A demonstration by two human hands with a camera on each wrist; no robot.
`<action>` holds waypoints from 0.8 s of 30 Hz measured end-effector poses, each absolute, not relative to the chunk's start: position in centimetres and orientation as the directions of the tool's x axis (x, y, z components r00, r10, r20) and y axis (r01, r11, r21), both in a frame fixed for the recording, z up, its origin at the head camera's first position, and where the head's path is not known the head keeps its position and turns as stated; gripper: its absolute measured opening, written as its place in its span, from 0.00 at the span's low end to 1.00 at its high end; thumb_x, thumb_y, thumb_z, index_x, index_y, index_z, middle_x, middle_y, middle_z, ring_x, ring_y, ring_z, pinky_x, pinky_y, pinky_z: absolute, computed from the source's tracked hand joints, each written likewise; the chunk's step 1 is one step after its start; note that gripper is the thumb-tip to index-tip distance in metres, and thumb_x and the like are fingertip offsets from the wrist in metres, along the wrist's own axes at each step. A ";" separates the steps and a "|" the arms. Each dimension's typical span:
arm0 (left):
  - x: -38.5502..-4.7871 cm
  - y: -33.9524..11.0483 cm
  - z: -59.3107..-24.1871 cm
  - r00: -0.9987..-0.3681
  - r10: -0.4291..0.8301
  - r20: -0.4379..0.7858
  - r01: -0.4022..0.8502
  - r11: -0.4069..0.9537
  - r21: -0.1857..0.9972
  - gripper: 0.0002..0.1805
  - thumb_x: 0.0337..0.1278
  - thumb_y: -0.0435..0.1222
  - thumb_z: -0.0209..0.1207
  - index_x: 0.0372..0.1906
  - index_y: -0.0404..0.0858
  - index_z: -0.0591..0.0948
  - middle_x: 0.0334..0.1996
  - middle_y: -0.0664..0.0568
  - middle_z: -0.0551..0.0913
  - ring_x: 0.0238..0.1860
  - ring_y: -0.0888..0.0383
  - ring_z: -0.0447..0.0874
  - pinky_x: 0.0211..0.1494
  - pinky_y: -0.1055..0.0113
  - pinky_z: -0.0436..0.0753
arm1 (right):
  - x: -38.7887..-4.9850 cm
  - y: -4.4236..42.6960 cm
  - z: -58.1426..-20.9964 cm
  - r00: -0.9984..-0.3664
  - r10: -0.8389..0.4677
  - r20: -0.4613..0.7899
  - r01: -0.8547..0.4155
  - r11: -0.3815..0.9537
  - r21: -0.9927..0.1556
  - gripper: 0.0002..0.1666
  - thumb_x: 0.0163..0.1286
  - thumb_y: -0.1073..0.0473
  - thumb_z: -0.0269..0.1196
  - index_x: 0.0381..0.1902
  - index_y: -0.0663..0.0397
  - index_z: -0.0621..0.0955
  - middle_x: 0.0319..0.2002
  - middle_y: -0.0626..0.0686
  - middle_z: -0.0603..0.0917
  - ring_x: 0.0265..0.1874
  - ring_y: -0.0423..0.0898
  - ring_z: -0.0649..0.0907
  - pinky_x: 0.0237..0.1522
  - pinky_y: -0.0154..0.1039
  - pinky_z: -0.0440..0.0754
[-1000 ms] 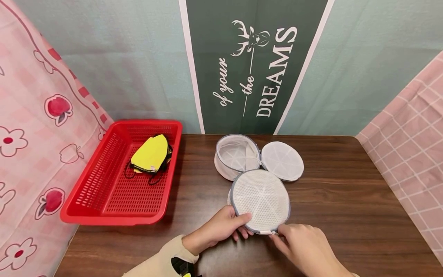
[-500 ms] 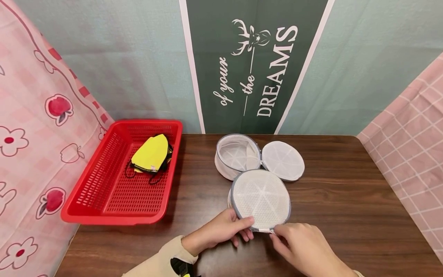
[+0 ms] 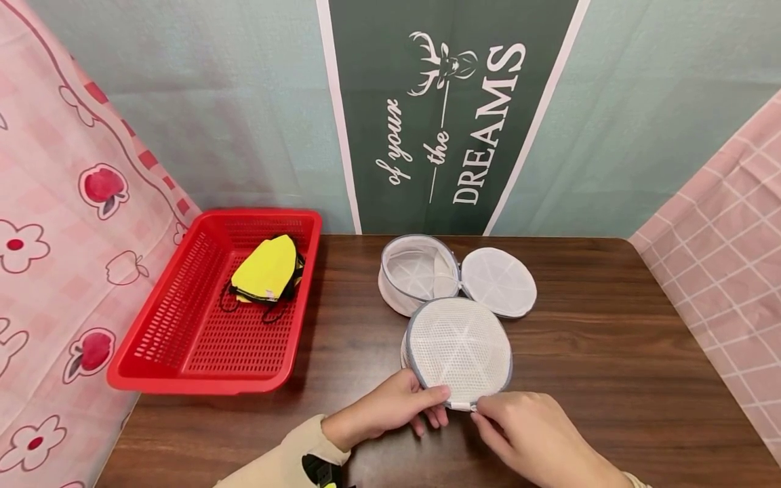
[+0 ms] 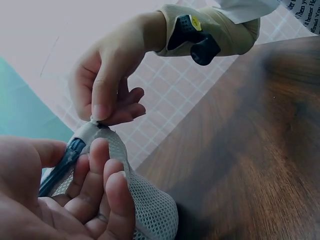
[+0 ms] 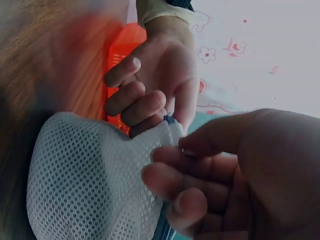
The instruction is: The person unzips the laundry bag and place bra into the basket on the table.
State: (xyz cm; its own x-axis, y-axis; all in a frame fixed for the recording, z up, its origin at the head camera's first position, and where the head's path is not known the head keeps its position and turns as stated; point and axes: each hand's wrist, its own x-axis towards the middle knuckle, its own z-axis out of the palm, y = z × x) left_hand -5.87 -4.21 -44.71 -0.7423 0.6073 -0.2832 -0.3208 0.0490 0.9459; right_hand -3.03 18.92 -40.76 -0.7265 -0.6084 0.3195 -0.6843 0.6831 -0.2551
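Observation:
A round white mesh bag (image 3: 460,349) with a grey-blue rim lies near the front, its lid closed over it. The left hand (image 3: 396,404) grips its front left edge, thumb on top and fingers below. At the front rim, beside a white tab, the right hand (image 3: 527,430) pinches the small zipper pull between thumb and forefinger. The right wrist view shows that pinch at the tab, with the mesh side (image 5: 95,175) hanging below. Behind stands a second round mesh bag (image 3: 405,285), with its white lid (image 3: 499,282) folded out to the right.
On the left of the brown wooden table (image 3: 586,339) stands a red basket (image 3: 295,325) holding a yellow item (image 3: 265,269) with black edging and cords. Printed cloths hang behind the table and at both sides.
The right hand has moved a little leftward along the front rim with the zipper pull, and the white tab has shifted left too. The left hand keeps its grip.

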 end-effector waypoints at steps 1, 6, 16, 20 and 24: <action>-5.9 -4.2 -44.7 -0.743 0.604 -0.287 -0.327 0.045 0.944 0.22 0.75 0.39 0.55 0.39 0.18 0.81 0.26 0.40 0.86 0.26 0.63 0.80 0.21 0.74 0.75 | -3.1 18.9 -40.8 -0.710 -0.622 0.331 -0.702 0.667 -0.251 0.27 0.56 0.60 0.72 0.18 0.32 0.64 0.19 0.29 0.56 0.18 0.26 0.58 0.19 0.24 0.58; -5.9 -4.3 -44.7 -0.749 0.593 -0.296 -0.345 0.032 0.938 0.20 0.73 0.37 0.57 0.40 0.18 0.80 0.25 0.44 0.86 0.26 0.63 0.80 0.22 0.74 0.76 | -3.4 18.9 -41.1 -0.647 -0.662 0.379 -0.759 0.607 -0.235 0.26 0.54 0.61 0.71 0.18 0.33 0.63 0.20 0.29 0.57 0.19 0.25 0.58 0.20 0.21 0.57; -5.9 -4.2 -44.7 -0.755 0.595 -0.276 -0.337 0.008 0.941 0.15 0.73 0.36 0.57 0.38 0.25 0.82 0.24 0.48 0.85 0.26 0.64 0.80 0.22 0.74 0.76 | -3.4 19.0 -41.0 -0.658 -0.658 0.365 -0.748 0.625 -0.223 0.28 0.55 0.59 0.72 0.18 0.33 0.63 0.19 0.29 0.56 0.18 0.25 0.58 0.19 0.22 0.57; -5.9 -4.2 -44.8 -0.755 0.596 -0.274 -0.336 0.007 0.942 0.15 0.73 0.36 0.56 0.38 0.24 0.82 0.24 0.49 0.85 0.26 0.64 0.80 0.22 0.74 0.76 | -3.4 19.1 -40.9 -0.670 -0.651 0.357 -0.738 0.638 -0.222 0.28 0.55 0.59 0.72 0.18 0.32 0.64 0.19 0.29 0.57 0.18 0.26 0.58 0.18 0.23 0.58; -6.0 -4.2 -44.9 -0.755 0.596 -0.274 -0.337 0.005 0.942 0.15 0.73 0.36 0.56 0.39 0.25 0.82 0.24 0.50 0.85 0.26 0.64 0.80 0.22 0.74 0.76 | -3.5 19.2 -40.9 -0.675 -0.644 0.359 -0.732 0.646 -0.216 0.28 0.55 0.59 0.72 0.18 0.32 0.64 0.19 0.29 0.56 0.18 0.26 0.58 0.18 0.24 0.58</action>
State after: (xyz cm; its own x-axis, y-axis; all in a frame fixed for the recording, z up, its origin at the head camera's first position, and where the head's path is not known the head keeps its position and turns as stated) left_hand -5.95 -4.24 -44.89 -0.7551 0.5958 -0.2736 -0.3369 0.0053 0.9415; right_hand -3.48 19.24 -40.92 -0.6752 -0.6442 0.3592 -0.7318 0.6463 -0.2164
